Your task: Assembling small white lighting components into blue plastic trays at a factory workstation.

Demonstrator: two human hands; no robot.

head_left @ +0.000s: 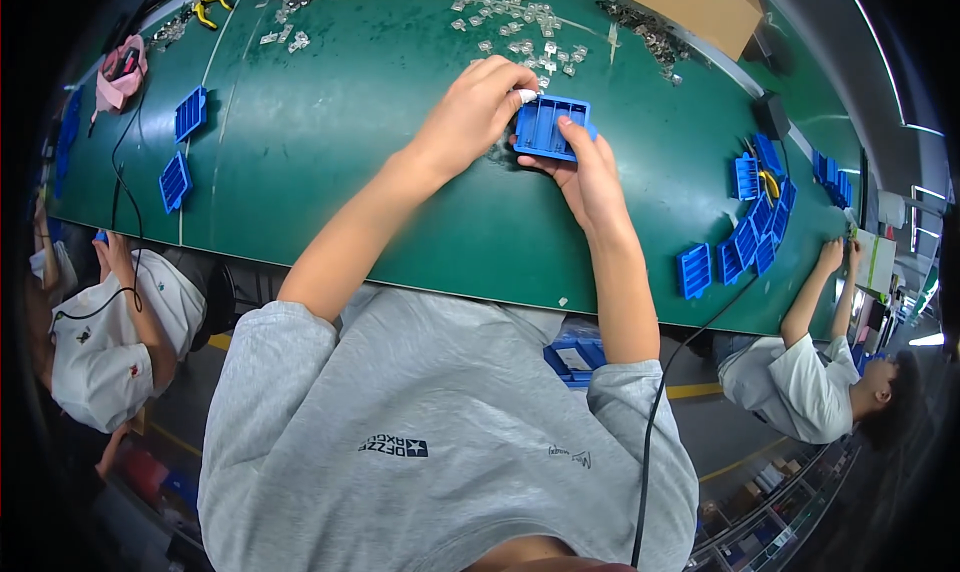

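My right hand (592, 175) holds a small blue plastic case (537, 127) with several parallel slots, its thumb on the near right part and its fingers underneath. The slotted side faces up, a little above the green table. At the case's far left corner, my left hand (478, 110) has its fingers pinched together, with a white cover on a fingertip. Whatever those fingers pinch is too small and hidden to name. Just beyond the case lie many small, shiny metal pieces (522, 44), scattered across the green table (330, 122).
More blue cases (745, 242) lie at the right, with others (174, 181) at the left. Yellow-handled pliers (208, 12), a pink pouch (121, 75) and a cardboard box (700, 10) sit toward the far side. A dark cable (655, 402) hangs near my right arm. Co-workers sit at both sides.
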